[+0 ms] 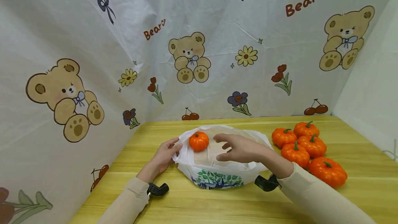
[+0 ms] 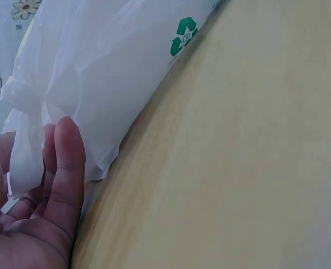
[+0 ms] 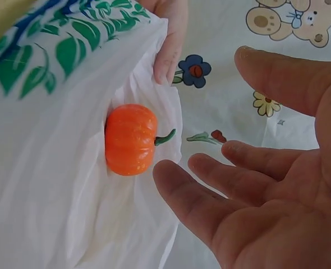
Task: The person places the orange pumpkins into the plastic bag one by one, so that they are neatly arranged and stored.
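Bag [image 1: 189, 170], white plastic with a green-and-blue tree print on its front wall, sits on the wood-grain table [image 1: 192, 207] with its mouth spread upward. A single orange pumpkin [image 1: 199, 141] lies inside the mouth, at the left end, with its green stem on the upper side. The left hand [image 1: 164, 156] is closed on the left edge of the bag: the plastic runs between thumb and fingers (the left wrist view shows a loose fold of it there). The right hand [image 1: 237, 148] is positioned above the mouth, to the right of the single orange pumpkin and apart from it; its thumb and fingers are spread wide and carry nothing. The right forearm passes over the right part of the bag; contact between the two cannot be determined. Five pumpkins [image 1: 328, 173], also orange with green stems, are clustered on the table to the right of the bag, the nearest one slightly forward of the others. Each wrist carries a black device [image 1: 159, 189] at the end of a beige sleeve [image 1: 130, 198]. A pale sheet [image 1: 217, 20] printed with bears, flowers and cherries hangs behind the table.
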